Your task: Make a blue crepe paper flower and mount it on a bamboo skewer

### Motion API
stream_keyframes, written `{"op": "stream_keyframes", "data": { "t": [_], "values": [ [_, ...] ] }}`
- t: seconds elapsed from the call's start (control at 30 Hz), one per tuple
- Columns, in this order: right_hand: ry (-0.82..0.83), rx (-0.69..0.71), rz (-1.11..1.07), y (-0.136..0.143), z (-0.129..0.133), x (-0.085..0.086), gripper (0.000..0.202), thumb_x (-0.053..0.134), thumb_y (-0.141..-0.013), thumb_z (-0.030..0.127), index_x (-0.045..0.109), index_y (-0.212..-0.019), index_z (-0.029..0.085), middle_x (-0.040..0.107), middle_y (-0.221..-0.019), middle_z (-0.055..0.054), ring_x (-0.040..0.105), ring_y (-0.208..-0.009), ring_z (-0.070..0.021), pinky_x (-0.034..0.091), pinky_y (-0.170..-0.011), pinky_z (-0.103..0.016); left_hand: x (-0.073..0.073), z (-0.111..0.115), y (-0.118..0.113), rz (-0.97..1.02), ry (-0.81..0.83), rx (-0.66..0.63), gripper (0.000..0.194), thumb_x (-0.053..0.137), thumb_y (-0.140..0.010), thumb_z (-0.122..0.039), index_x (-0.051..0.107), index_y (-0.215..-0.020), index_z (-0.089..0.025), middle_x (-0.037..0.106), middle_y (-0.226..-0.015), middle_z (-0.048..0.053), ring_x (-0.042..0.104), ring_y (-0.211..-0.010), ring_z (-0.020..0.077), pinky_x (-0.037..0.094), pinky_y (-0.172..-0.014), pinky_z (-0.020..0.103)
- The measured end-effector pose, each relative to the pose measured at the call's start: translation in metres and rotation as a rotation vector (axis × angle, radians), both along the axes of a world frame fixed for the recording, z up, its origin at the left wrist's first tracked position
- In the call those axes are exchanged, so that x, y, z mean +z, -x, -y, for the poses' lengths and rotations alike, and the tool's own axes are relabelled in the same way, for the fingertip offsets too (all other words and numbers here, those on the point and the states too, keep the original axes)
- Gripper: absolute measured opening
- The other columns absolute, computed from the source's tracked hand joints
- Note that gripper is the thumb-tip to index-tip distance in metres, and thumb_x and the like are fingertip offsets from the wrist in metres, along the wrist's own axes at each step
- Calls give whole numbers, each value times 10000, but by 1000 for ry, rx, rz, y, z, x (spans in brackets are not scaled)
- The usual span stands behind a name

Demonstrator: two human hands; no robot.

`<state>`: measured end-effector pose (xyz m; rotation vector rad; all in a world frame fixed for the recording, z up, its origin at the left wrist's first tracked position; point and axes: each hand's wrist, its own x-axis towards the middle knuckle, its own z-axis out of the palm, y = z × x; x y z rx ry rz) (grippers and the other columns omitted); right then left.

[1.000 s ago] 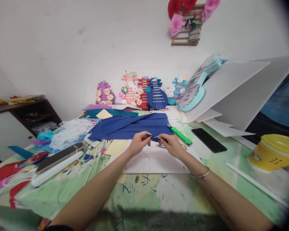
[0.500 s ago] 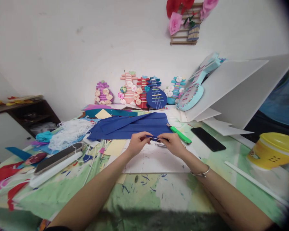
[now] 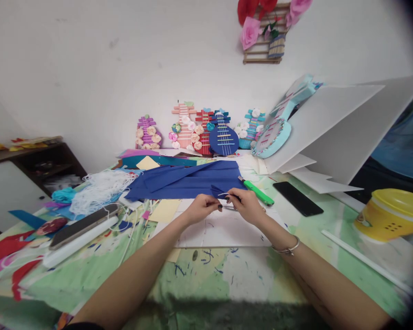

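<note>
Head view shows both hands meeting above a white board (image 3: 223,231) on the bench (image 3: 227,277). The right hand (image 3: 247,205) has its fingers (image 3: 231,197) closed on a short white cord (image 3: 223,194), whose free end points toward the left hand (image 3: 199,208). A small dark blue piece (image 3: 218,190) sits at the cord, its far edge over the blue sheets (image 3: 192,178); exactly how the two join is too small to tell. The left hand's fingers (image 3: 215,205) are drawn together just beside the cord, and whether they pinch anything cannot be seen.

Beyond the hands, the blue sheets lie overlapping. A green utility knife (image 3: 259,192) lies near the right hand, with a black phone (image 3: 298,199) farther right. Left of the sheets is a tangled heap of white string (image 3: 101,189). Colorful model lutes (image 3: 223,137) stand along the wall (image 3: 141,59).
</note>
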<state>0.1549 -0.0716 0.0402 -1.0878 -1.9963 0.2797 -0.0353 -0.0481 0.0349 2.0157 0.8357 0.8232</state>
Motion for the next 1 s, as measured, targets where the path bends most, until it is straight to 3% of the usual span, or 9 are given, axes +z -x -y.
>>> {"op": "stream_keyframes", "data": {
  "t": [0.13,0.2,0.27,0.33,0.53,0.7,0.87,1.0],
  "values": [
    [-27,-40,31,0,0,-1,183,477,-881,221,593,-743,191,660,-671,-23,569,-589,-144,377,-576,-241,1,-2,2,164,30,68,236,603,-749,-345,605,-695,-115,496,-551,-17,396,-491,69,305,-481,193],
    [-53,-54,44,0,0,-2,181,477,-882,216,591,-745,192,662,-683,-30,578,-611,-151,381,-589,-245,3,-1,2,249,83,56,319,694,-680,-366,601,-858,-118,477,-566,-39,406,-512,72,312,-494,192],
    [-64,-51,53,0,0,-2,179,478,-883,211,590,-745,190,660,-683,-32,582,-621,-154,383,-596,-245,6,1,2,314,155,28,525,752,-627,-376,557,-1048,-129,429,-548,-74,377,-493,64,291,-481,185],
    [-64,-29,69,0,0,-2,183,476,-885,205,590,-743,187,655,-680,-31,579,-617,-152,379,-591,-243,8,3,2,331,182,35,593,750,-645,-391,534,-1134,-134,384,-519,-92,328,-460,53,250,-454,183],
    [-49,7,105,2,3,-3,161,467,-887,191,619,-835,193,668,-718,-35,599,-661,-162,395,-617,-250,7,4,0,330,92,164,352,721,-674,-435,677,-804,-111,486,-512,-29,345,-452,55,239,-422,199],
    [-26,68,88,3,6,0,231,445,-886,177,609,-1045,207,688,-766,-30,603,-650,-157,412,-641,-255,5,1,-1,373,82,195,292,738,-644,-381,705,-766,-119,564,-530,7,440,-492,85,296,-434,200],
    [-24,77,123,2,7,1,159,448,-876,163,595,-823,195,641,-671,-19,573,-634,-152,383,-613,-241,6,3,-2,375,78,202,220,721,-660,-320,716,-755,-122,570,-517,8,425,-469,79,286,-425,202],
    [40,88,85,2,7,1,144,444,-883,168,560,-800,189,643,-675,-13,576,-616,-139,373,-593,-225,8,5,-3,376,78,200,234,711,-676,-335,716,-764,-118,578,-527,13,418,-464,79,282,-424,208]
  ]
}}
